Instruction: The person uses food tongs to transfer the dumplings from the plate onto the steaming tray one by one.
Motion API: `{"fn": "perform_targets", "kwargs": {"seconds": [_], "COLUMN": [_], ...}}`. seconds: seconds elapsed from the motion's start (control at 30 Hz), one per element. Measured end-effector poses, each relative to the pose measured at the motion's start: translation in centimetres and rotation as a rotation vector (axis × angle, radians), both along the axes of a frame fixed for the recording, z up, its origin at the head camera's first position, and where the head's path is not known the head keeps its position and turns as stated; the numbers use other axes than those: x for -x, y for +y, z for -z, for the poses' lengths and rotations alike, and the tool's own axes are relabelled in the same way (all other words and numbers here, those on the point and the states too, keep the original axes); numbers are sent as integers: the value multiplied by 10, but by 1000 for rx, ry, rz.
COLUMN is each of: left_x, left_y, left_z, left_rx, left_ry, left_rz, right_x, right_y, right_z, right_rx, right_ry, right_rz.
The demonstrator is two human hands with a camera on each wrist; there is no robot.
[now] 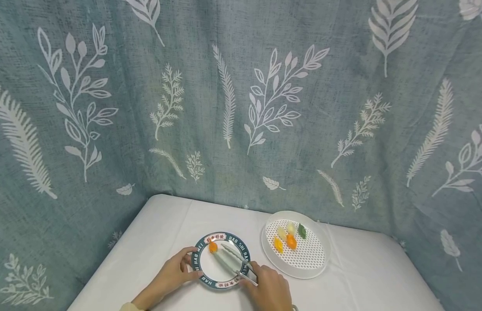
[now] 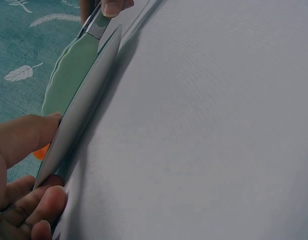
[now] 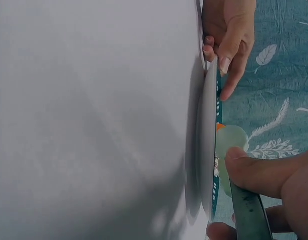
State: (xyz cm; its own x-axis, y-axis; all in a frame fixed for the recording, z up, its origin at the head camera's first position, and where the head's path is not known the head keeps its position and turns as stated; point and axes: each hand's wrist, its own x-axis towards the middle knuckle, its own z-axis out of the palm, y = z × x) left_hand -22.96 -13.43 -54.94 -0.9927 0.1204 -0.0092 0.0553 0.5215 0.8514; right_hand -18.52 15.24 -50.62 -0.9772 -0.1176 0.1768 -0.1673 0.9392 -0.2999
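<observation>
In the head view my left hand (image 1: 178,268) grips the left rim of a round plate (image 1: 205,278) with a dark teal lettered border and white middle. The thumb lies over the rim and fingers curl under it in the left wrist view. My right hand (image 1: 269,287) holds metal tongs (image 1: 246,267) with pale green scalloped heads (image 2: 69,75), thumb on the handle. The tongs reach over the plate with their arms spread. A small round orange piece (image 1: 213,247) sits on the plate's upper left, right at one tong tip.
Right of the plate stands a round white perforated tray (image 1: 308,255). It holds a yellow piece (image 1: 278,245), an orange piece (image 1: 291,242), two pale pieces (image 1: 290,228) and a green piece (image 1: 301,230). A leaf-patterned curtain (image 1: 225,108) surrounds the white table (image 1: 167,224).
</observation>
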Motion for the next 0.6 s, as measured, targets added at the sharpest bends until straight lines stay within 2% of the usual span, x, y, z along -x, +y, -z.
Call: {"fn": "perform_targets", "kwargs": {"seconds": [0.23, 0.6], "left_x": [-1, 1], "left_y": [0, 0], "left_z": [-1, 1], "left_rx": [4, 10], "left_ry": [3, -7], "left_rz": [-5, -5], "right_x": [3, 8], "right_y": [2, -14], "right_z": [-1, -1], "right_rx": [-5, 2], "right_ry": [11, 3], "right_rz": [10, 13]}}
